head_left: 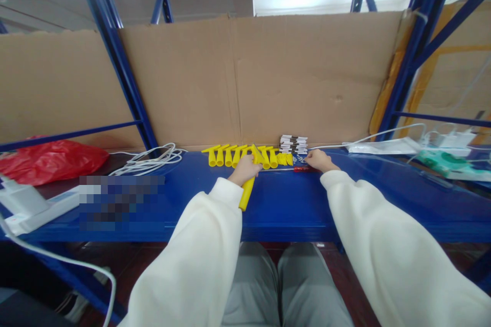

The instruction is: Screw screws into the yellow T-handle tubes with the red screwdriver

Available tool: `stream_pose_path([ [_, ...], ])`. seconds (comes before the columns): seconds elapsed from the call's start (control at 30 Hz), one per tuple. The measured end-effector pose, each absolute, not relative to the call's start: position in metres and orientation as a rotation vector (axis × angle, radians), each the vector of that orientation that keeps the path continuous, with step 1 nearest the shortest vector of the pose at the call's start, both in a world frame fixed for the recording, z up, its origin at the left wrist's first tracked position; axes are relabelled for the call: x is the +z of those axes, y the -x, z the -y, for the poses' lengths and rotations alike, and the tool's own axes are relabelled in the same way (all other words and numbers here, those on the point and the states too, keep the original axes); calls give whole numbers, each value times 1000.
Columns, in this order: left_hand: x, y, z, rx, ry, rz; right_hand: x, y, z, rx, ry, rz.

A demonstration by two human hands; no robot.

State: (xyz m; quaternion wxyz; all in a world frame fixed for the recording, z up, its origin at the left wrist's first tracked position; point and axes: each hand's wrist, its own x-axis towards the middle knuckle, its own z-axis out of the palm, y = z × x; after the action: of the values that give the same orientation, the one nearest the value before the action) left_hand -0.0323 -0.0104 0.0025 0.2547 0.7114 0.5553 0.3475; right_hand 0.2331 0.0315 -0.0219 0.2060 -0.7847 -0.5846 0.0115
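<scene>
My left hand (245, 168) is wrapped round a yellow plastic scraper-like tool (247, 195), its round handle pointing down toward the front edge. Just behind that hand, several similar yellow tools (229, 157) stand in a row, handle ends facing me. To their right lies a group of small flat yellow pieces (284, 159). My right hand (321, 160) has its fingertips pinched together beside small shiny bits, perhaps screws (299, 159); whatever they hold is too small to make out. A screwdriver with a red handle (301, 168) lies close to those fingertips.
Stacked white-and-dark packets (293, 143) sit against the cardboard backboard (299, 76). Coiled white cable (153, 159), a red plastic bag (57, 159) and a power strip (49, 212) occupy the left of the blue shelf (291, 209). A green-and-white packet (445, 163) lies right, between blue uprights.
</scene>
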Motion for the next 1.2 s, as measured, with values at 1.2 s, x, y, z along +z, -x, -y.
stream_pose_path([
  [1.2,-2,-47,-5,897,-1523,-1126,-29,-239,-29,24,2097,1678],
])
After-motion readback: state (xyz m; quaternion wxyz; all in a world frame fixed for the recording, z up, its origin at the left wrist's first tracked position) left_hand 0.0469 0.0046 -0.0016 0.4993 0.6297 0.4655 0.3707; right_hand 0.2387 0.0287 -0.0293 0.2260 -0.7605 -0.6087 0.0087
